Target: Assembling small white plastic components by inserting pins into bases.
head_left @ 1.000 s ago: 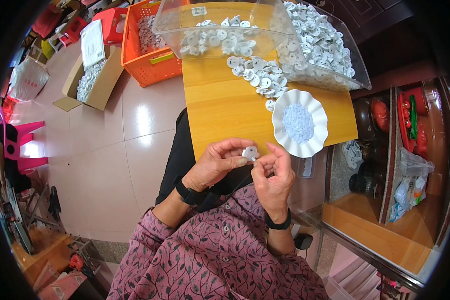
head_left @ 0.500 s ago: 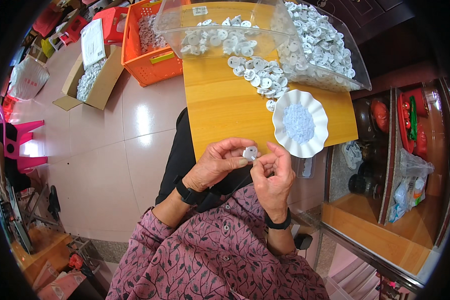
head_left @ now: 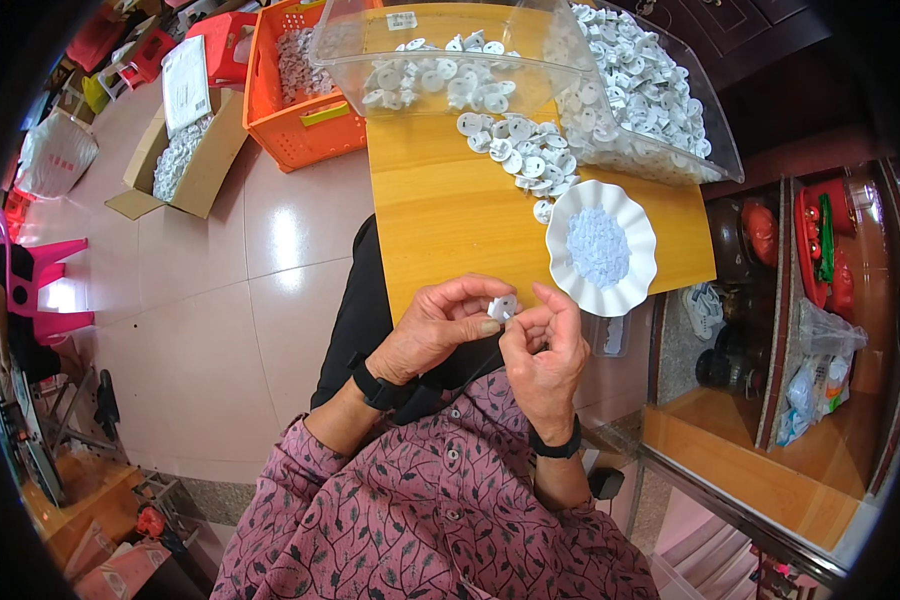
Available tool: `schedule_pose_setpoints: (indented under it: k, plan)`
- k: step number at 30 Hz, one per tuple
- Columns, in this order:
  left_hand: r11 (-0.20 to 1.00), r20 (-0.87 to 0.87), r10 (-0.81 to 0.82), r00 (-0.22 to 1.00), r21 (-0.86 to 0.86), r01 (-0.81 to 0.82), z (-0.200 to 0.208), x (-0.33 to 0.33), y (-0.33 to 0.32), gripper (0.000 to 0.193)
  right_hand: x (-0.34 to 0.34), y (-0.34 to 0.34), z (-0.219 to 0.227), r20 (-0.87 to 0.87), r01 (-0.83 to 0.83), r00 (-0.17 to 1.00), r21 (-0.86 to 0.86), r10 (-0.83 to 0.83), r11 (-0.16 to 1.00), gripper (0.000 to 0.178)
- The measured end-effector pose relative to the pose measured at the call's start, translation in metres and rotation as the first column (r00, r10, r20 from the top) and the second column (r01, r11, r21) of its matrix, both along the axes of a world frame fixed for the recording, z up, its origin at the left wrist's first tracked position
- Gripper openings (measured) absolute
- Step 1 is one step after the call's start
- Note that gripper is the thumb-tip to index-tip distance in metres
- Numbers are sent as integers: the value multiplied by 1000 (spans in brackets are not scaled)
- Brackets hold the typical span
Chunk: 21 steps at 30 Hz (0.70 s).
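My left hand pinches a small white plastic part between thumb and fingers, just off the near edge of the yellow table. My right hand is closed in a pinch against the right side of that part; whether a tiny piece sits between its fingertips is too small to make out. Beyond my right hand stands a white scalloped bowl holding small pale bluish pieces. A loose pile of round white plastic parts lies farther back on the table.
Two clear plastic bins with more white parts, a left bin and a right bin, stand at the back. An orange crate and a cardboard box are on the floor at left. A shelf unit rises at right.
The white part in my left hand has turned, so its round face shows less. Both hands stay in nearly the same place.
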<state>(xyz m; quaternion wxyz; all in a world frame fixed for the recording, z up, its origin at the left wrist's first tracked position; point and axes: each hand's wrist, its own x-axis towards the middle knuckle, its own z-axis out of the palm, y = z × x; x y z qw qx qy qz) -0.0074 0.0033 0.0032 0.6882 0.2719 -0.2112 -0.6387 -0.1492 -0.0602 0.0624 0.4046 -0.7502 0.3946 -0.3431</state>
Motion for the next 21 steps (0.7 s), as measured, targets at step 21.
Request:
schedule_pose_setpoints:
  k: [21]
  plan:
    - [999, 349, -30, 937, -19, 39, 9, 9, 2, 34, -6, -6, -3, 20, -109, 994, 158, 107, 981, 36]
